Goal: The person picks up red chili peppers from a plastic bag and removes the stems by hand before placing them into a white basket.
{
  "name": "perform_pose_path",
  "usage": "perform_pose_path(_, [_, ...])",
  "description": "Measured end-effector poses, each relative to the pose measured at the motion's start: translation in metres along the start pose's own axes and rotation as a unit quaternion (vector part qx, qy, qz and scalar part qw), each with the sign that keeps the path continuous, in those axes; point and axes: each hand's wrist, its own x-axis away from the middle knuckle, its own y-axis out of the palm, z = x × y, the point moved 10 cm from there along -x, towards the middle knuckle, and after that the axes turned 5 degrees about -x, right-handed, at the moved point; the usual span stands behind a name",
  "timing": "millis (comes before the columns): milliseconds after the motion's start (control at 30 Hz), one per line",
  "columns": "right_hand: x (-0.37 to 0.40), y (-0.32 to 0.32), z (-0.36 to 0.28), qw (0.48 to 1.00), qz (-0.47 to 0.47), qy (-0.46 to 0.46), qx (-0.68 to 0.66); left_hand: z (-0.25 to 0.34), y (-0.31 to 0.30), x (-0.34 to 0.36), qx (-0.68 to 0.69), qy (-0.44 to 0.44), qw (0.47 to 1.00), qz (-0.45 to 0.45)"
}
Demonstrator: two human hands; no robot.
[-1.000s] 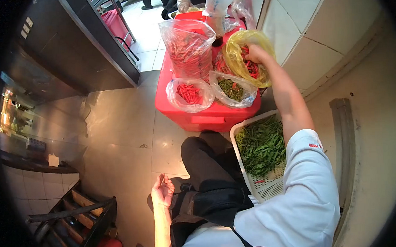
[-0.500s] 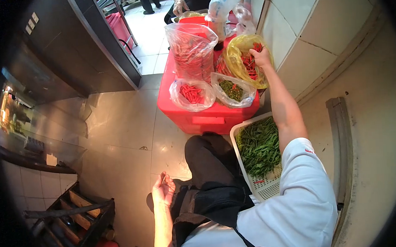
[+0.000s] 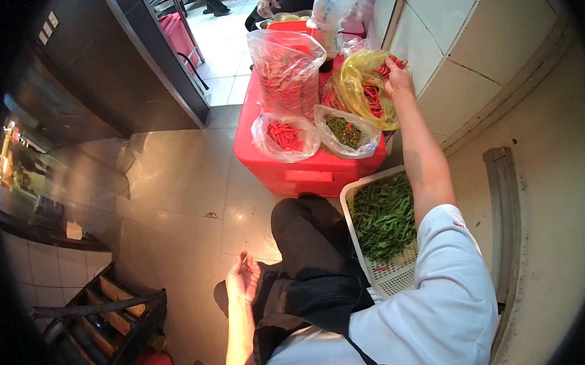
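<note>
My right hand [image 3: 399, 80] is closed round a bunch of red chilies [image 3: 392, 66] at the upper right side of a yellow plastic bag [image 3: 350, 82]. More red chilies [image 3: 372, 99] lie inside that bag. In front of it stand an open clear bag of green stems [image 3: 342, 132] and a clear bag of red chilies [image 3: 284, 137]. A tall, full bag of chilies [image 3: 288, 81] rises behind these. My left hand [image 3: 244, 279] is palm up beside my knee, fingers curled, with a tiny pale sliver at the fingertips that I cannot make out.
The bags rest on a red cooler box [image 3: 308, 175]. A white basket [image 3: 346, 209] of leafy greens [image 3: 382, 218] is by my right leg. A tiled wall [image 3: 461, 18] runs along the right. Beyond the cooler is a person's gloved hand [image 3: 267, 2]. A dark rack [image 3: 103, 321] stands lower left.
My right hand has moved slightly right with the chilies, from over the yellow bag towards its outer edge. The bag's rim has shifted. My left hand has barely moved.
</note>
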Motion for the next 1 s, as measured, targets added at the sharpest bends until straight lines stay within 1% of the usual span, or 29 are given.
perform_pose_path(33, [0.006,0.005,-0.004,0.999,0.013,0.009,-0.034,0.000,0.008,0.000,-0.011,0.006,1.000,-0.004])
perform_pose_path(67, [0.013,0.017,-0.007,0.999,-0.011,0.016,-0.043,0.000,0.021,0.002,-0.038,0.016,0.999,-0.022])
perform_pose_path(133, [0.035,0.047,-0.007,0.996,-0.062,0.035,-0.061,0.005,0.068,0.011,-0.087,0.038,0.994,-0.054])
perform_pose_path(167, [0.053,0.064,0.003,0.991,-0.094,0.075,-0.053,0.006,0.096,0.013,-0.091,0.043,0.991,-0.090])
perform_pose_path(233, [0.125,0.110,0.026,0.973,-0.159,0.165,-0.036,0.014,0.151,0.013,-0.121,0.071,0.976,-0.165])
perform_pose_path(267, [0.176,0.134,0.037,0.959,-0.195,0.204,-0.032,0.022,0.178,0.015,-0.146,0.103,0.967,-0.183])
perform_pose_path(300, [0.233,0.155,0.049,0.941,-0.231,0.244,-0.030,0.032,0.204,0.016,-0.170,0.146,0.949,-0.220])
perform_pose_path(333, [0.282,0.161,0.068,0.927,-0.235,0.293,0.007,0.039,0.223,0.016,-0.156,0.159,0.945,-0.237])
perform_pose_path(367, [0.329,0.161,0.087,0.909,-0.238,0.340,0.045,0.046,0.236,0.019,-0.159,0.174,0.944,-0.230])
perform_pose_path(400, [0.370,0.161,0.103,0.898,-0.238,0.368,0.027,0.048,0.241,0.020,-0.131,0.163,0.953,-0.221])
perform_pose_path(433, [0.406,0.164,0.116,0.888,-0.237,0.394,0.008,0.045,0.243,0.021,-0.103,0.141,0.955,-0.241])
perform_pose_path(500, [0.441,0.169,0.122,0.931,-0.222,0.285,0.056,0.040,0.243,0.032,-0.002,0.159,0.951,-0.266])
perform_pose_path(533, [0.453,0.173,0.120,0.943,-0.236,0.207,0.108,0.044,0.229,0.034,-0.007,0.196,0.953,-0.229])
perform_pose_path(567, [0.466,0.172,0.122,0.944,-0.233,0.195,0.127,0.046,0.214,0.037,-0.011,0.231,0.953,-0.194])
perform_pose_path(600, [0.480,0.175,0.121,0.936,-0.262,0.173,0.160,0.050,0.200,0.039,-0.016,0.265,0.951,-0.161])
perform_pose_path(633, [0.491,0.180,0.119,0.926,-0.290,0.148,0.193,0.053,0.190,0.039,-0.016,0.285,0.947,-0.148])
perform_pose_path(700, [0.506,0.193,0.112,0.917,-0.332,0.109,0.193,0.060,0.172,0.047,-0.012,0.319,0.940,-0.119])
perform_pose_path(733, [0.511,0.199,0.108,0.913,-0.350,0.087,0.188,0.064,0.172,0.059,-0.014,0.341,0.931,-0.127])
perform_pose_path(767, [0.517,0.206,0.105,0.909,-0.369,0.065,0.181,0.067,0.172,0.064,0.025,0.325,0.935,-0.144])
perform_pose_path(800, [0.521,0.210,0.106,0.905,-0.388,0.064,0.164,0.070,0.172,0.068,0.064,0.309,0.935,-0.160])
perform_pose_path(867, [0.533,0.217,0.106,0.906,-0.399,0.084,0.113,0.076,0.164,0.068,0.102,0.303,0.933,-0.163])
perform_pose_path(900, [0.539,0.220,0.105,0.906,-0.403,0.094,0.087,0.081,0.157,0.067,0.102,0.313,0.933,-0.148])
perform_pose_path(933, [0.548,0.224,0.104,0.896,-0.423,0.088,0.105,0.086,0.151,0.068,0.101,0.323,0.931,-0.134])
perform_pose_path(1000, [0.556,0.221,0.107,0.879,-0.446,0.044,0.161,0.093,0.140,0.075,0.068,0.312,0.943,-0.099])
